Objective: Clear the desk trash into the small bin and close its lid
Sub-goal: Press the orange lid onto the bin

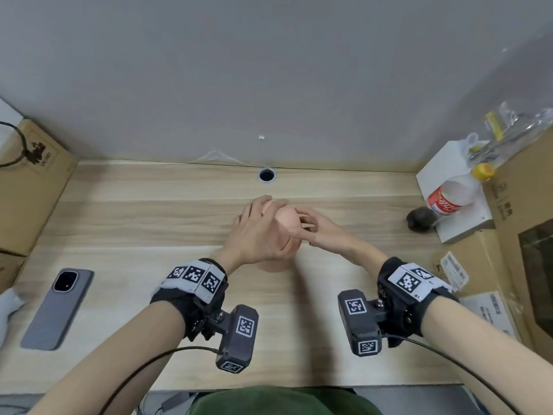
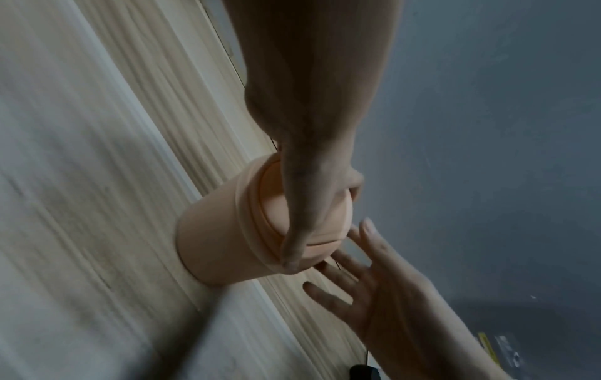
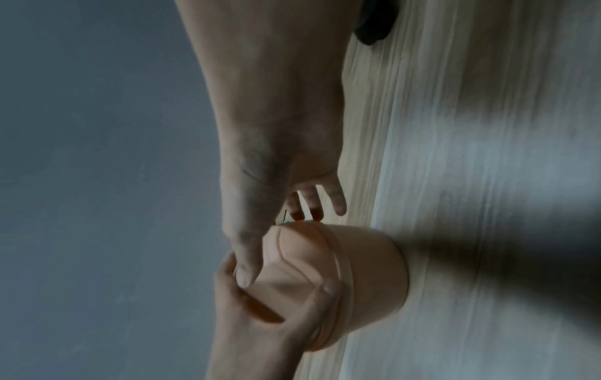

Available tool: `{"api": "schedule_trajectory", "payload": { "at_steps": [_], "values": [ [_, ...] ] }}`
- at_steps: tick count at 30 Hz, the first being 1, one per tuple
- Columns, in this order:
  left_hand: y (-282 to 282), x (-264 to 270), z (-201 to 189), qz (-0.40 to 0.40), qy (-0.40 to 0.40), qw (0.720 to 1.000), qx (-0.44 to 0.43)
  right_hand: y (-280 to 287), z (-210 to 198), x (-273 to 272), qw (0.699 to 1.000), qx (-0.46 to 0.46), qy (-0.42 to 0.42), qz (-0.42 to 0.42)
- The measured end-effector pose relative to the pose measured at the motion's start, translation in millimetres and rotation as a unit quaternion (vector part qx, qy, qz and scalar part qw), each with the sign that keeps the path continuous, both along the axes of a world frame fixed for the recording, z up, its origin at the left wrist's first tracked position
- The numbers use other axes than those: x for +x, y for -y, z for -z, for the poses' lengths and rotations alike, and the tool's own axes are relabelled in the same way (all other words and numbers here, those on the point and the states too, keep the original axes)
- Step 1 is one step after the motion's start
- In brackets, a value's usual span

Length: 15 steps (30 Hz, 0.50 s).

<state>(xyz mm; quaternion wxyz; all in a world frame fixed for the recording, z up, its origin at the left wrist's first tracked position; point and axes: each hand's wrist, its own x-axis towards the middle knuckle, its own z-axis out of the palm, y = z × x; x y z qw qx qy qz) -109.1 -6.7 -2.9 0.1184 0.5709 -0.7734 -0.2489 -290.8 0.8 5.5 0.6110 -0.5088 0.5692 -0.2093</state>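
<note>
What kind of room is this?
Probably a plain office or study nook: a wooden desk with a cable hole against a bare grey wall, a smartphone, and cardboard boxes at the sides.

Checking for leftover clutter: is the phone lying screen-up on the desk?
No, the phone lies on the desk with its back and camera facing up.

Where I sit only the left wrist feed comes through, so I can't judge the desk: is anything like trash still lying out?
Observer: Head view: a dark crumpled lump lies on the desk at the person's right, beside a white box.
Operator: Who holds the bin?
Observer: Right wrist view: the left hand grips its domed lid, thumb opposite fingers.
Operator: And the right hand?
Observer: Its thumb tip rests on that lid, fingers spread.
</note>
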Motion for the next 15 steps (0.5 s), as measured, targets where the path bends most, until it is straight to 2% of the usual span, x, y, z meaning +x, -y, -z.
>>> {"api": "schedule_trajectory", "payload": {
  "at_steps": [4,8,15],
  "values": [
    [8,-6,6,-0.035,0.032,0.999,-0.011,19,7,7,0.995,-0.064,-0.075,0.003],
    [20,15,13,0.026,0.046,0.998,0.022,35,9,11,0.993,-0.079,-0.089,-0.006],
    [49,22,19,-0.039,-0.044,0.998,0.017,63,11,30,0.985,-0.118,-0.087,0.089]
  ]
}}
